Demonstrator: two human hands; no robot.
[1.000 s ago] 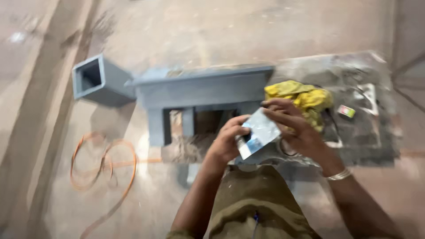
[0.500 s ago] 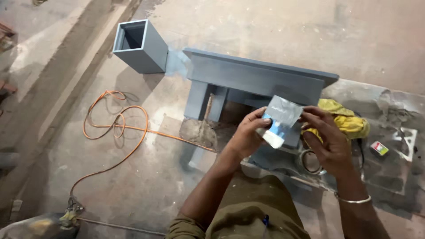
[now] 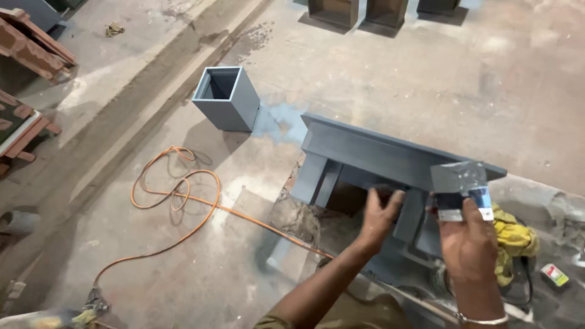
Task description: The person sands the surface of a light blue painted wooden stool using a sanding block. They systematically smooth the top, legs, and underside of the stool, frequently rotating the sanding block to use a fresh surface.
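Two bare forearms are showing at the lower right of the frame, with no sleeves reaching down to the wrists. The left hand (image 3: pixel 379 214) is wearing no glove, ring or band that can be made out. The right hand (image 3: pixel 468 239) is also ungloved; a thin silver-coloured metal bangle (image 3: pixel 482 319) is sitting on its wrist at the bottom edge. An olive-khaki garment (image 3: pixel 350 312) is showing at the bottom centre, plain cloth, slightly creased, with no markings legible. Fingernail detail is staying too blurred to tell.

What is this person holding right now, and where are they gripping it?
The right hand holds a flat metal scraper blade by its lower edge. The left hand rests on the grey wooden piece, gripping nothing.
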